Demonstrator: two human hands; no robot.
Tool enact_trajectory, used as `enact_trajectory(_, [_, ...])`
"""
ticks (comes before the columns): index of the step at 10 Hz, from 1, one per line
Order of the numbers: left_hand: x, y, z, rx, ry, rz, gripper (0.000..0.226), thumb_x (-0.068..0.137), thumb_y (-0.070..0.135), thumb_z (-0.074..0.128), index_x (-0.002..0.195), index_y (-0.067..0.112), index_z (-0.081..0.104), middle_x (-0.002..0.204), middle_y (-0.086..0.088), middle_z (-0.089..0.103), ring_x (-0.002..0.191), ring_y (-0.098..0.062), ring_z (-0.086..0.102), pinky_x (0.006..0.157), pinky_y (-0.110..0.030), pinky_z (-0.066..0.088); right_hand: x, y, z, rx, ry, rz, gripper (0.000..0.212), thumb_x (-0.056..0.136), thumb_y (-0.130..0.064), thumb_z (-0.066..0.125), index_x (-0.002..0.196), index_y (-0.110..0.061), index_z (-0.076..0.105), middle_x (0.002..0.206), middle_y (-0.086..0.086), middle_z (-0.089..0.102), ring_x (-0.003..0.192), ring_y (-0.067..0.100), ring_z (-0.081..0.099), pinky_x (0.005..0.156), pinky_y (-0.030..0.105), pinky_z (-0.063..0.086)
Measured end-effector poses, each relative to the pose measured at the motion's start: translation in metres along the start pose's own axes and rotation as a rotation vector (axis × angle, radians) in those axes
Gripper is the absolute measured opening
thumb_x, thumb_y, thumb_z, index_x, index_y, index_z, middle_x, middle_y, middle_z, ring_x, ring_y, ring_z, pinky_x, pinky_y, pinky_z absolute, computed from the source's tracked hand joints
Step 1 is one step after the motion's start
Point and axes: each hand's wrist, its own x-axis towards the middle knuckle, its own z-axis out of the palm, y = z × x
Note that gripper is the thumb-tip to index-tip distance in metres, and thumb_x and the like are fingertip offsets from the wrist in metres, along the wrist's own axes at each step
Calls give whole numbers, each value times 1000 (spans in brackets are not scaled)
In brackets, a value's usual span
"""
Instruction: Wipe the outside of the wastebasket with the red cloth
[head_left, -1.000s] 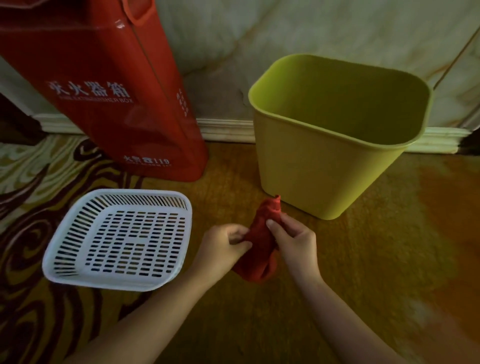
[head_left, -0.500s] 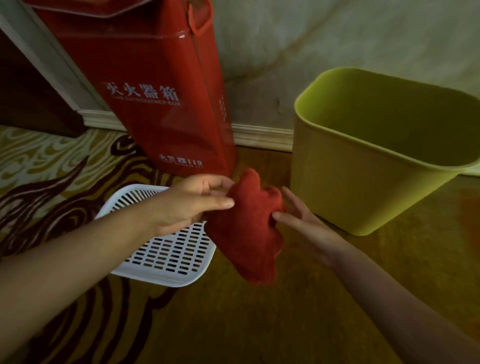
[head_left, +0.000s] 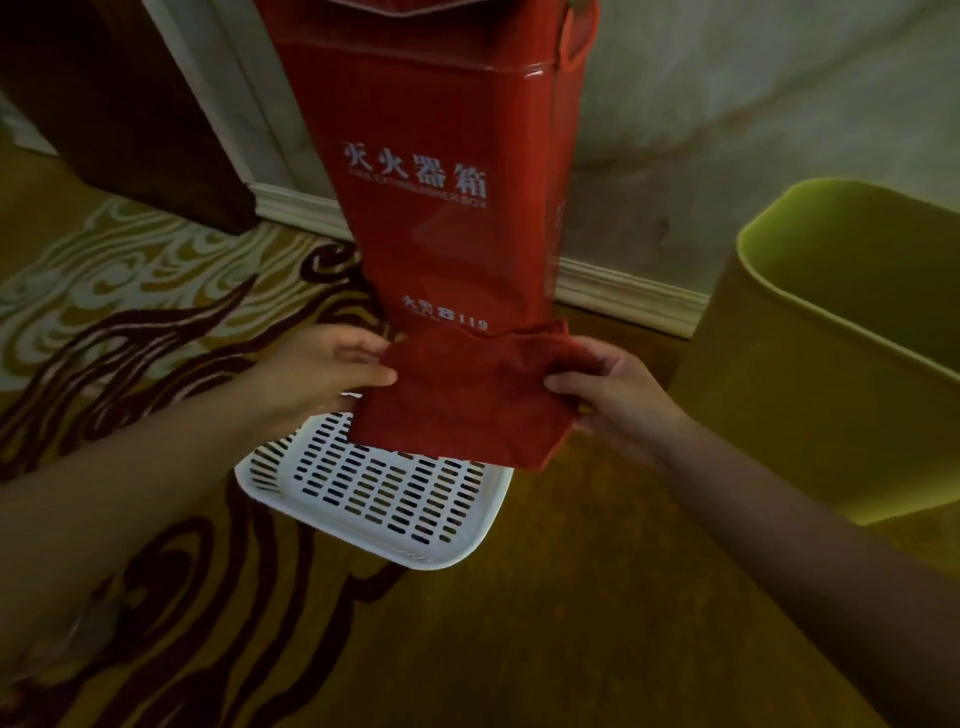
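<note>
The red cloth (head_left: 467, 395) is stretched flat between both hands, above the far edge of a white basket. My left hand (head_left: 332, 369) pinches its left edge and my right hand (head_left: 613, 387) pinches its right edge. The yellow-green wastebasket (head_left: 810, 374) stands on the floor at the right, cut off by the frame edge. It is apart from the cloth, a short way right of my right hand.
A white slotted plastic basket (head_left: 384, 514) lies on the patterned carpet under the cloth. A tall red fire extinguisher box (head_left: 431, 171) stands against the wall right behind it. A dark wooden door (head_left: 104, 104) and white baseboard (head_left: 623, 296) are at the back.
The cloth went from bunched in front of the wastebasket to spread wide between both hands. Hands and cloth now sit over the white basket, and the wastebasket has slid to the right of view.
</note>
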Motion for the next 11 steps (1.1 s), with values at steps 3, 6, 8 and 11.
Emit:
enact_trajectory(3, [33,-99,-51,-209,226,-216,21,73,-1,66,86,15,68,76,2,73,76,-10,69,56,-22,53,82,49,55,-153,32,228,32,77,10,62,91,-19,64,85,3,66,67,12,66,48,21,53])
enact_trajectory(6, [68,-172,-59,-207,167,-392,24,71,-3,67,79,20,71,73,4,74,73,-8,69,53,-20,53,129,140,67,-230,86,453,43,74,14,59,106,-16,63,108,14,66,93,29,66,70,40,58])
enact_trajectory(8, [83,-187,-57,-190,118,-457,28,73,-2,65,76,26,71,77,6,73,66,-2,69,49,-15,50,137,161,69,-303,116,527,44,77,12,58,113,-14,61,106,13,65,87,22,64,58,31,57])
enact_trajectory(11, [57,-116,-61,-228,148,-471,34,78,1,63,110,13,61,110,-3,66,104,-16,61,84,-30,49,104,88,87,-358,226,610,35,77,9,58,98,-20,58,106,12,64,91,24,65,52,28,52])
